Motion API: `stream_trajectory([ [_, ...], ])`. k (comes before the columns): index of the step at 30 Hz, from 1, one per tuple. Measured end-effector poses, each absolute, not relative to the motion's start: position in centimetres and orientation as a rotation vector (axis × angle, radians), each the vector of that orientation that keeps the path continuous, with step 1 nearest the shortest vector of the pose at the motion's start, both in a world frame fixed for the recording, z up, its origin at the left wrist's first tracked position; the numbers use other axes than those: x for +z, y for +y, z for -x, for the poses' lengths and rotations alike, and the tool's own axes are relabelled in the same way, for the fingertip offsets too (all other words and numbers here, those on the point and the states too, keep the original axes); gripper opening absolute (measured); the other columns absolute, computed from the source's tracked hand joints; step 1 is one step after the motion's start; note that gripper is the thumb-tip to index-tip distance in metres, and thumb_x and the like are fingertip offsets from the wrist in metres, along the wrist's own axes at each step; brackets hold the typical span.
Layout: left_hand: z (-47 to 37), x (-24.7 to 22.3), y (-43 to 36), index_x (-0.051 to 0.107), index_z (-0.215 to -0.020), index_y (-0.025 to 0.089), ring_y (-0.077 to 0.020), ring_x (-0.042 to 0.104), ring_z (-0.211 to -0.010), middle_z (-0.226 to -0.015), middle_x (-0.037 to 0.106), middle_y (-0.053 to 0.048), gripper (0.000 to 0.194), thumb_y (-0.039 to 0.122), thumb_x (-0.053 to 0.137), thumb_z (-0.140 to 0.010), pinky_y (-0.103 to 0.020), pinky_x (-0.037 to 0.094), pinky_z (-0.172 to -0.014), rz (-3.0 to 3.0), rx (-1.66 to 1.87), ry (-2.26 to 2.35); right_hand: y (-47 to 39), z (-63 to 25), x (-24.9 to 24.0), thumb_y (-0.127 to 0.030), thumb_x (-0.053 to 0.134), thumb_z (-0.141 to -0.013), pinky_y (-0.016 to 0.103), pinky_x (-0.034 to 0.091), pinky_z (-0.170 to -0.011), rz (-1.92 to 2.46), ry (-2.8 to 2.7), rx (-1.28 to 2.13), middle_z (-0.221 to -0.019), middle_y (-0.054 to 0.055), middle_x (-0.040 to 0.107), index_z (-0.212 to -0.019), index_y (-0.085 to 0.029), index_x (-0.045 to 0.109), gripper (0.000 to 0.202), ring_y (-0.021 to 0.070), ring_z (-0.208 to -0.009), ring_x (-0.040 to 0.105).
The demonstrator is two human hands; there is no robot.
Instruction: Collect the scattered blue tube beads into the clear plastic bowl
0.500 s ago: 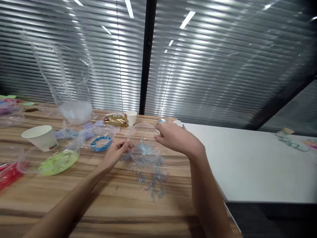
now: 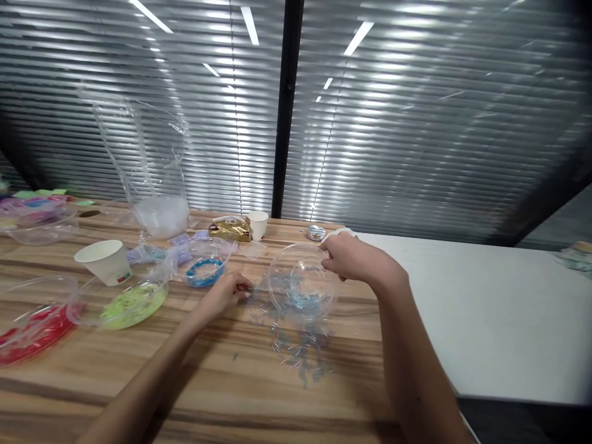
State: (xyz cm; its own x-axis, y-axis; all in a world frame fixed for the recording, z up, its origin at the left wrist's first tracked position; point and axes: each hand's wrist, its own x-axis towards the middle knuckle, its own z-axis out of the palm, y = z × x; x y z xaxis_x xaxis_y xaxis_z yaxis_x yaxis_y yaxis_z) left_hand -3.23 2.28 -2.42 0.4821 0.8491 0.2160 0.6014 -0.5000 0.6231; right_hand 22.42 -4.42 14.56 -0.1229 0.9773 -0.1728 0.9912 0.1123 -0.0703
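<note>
My right hand (image 2: 345, 258) grips the rim of a clear plastic bowl (image 2: 279, 262) on its right side. The bowl is tilted with its mouth facing me, and thin bluish tube-like pieces (image 2: 305, 302) lie inside its lower part. Similar loose pieces (image 2: 291, 351) are scattered on the wooden table, under and in front of the bowl. Left of the bowl, my left hand (image 2: 227, 293) rests low at the edge of the scatter. Its fingers are curled together, and whatever is between the tips is too small to make out.
To the left stand clear bowls with blue (image 2: 205, 271), yellow-green (image 2: 134, 305) and red contents (image 2: 37, 333), plus a paper cup (image 2: 105, 262). Behind are a plastic bag of white material (image 2: 161, 216), a gold packet (image 2: 230, 229), a smaller cup (image 2: 258, 225) and a round tin (image 2: 316, 232). A white table (image 2: 462, 308) adjoins at right.
The bowl has tipped, so its mouth turns more towards me. My left hand has drawn away from the bowl's left side, down to the scattered pieces. The view has shifted slightly left.
</note>
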Motion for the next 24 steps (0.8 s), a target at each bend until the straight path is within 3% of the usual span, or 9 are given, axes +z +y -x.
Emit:
stream_trajectory([
  [5, 3.1, -2.6, 2.3, 0.07, -0.073, 0.017, -0.0205, 0.062, -0.074, -0.077, 0.069, -0.006, 0.02, 0.006, 0.054, -0.069, -0.029, 0.045, -0.072, -2.32, 0.71, 1.166, -3.7, -22.7, 14.6, -0.004, 0.047, -0.082, 0.022, 0.034, -0.045, -2.055, 2.2, -0.369, -0.058, 0.006, 0.06, -0.072, -0.009, 0.063, 0.02, 0.0143, -0.05, 0.054],
  [11, 3.5, -2.9, 2.3, 0.069, -0.075, 0.017, -0.0191, 0.061, -0.071, -0.075, 0.067, -0.005, 0.023, 0.002, 0.053, -0.068, -0.028, 0.045, -0.07, -2.338, 0.677, 1.136, -3.4, -22.9, 14.2, -0.005, 0.049, -0.083, 0.022, 0.036, -0.046, -2.097, 2.181, -0.391, -0.063, 0.007, 0.062, -0.078, -0.008, 0.065, 0.017, 0.0143, -0.052, 0.058],
  [24, 3.0, -2.8, 1.7, 0.068, -0.078, 0.018, -0.0204, 0.061, -0.081, -0.082, 0.067, -0.005, 0.019, 0.006, 0.056, -0.071, -0.028, 0.045, -0.075, -2.368, 0.623, 1.049, -3.2, -22.1, 14.0, -0.003, 0.048, -0.082, 0.023, 0.037, -0.043, -2.069, 2.195, -0.399, -0.068, 0.009, 0.066, -0.086, -0.006, 0.067, 0.02, 0.0152, -0.052, 0.06],
])
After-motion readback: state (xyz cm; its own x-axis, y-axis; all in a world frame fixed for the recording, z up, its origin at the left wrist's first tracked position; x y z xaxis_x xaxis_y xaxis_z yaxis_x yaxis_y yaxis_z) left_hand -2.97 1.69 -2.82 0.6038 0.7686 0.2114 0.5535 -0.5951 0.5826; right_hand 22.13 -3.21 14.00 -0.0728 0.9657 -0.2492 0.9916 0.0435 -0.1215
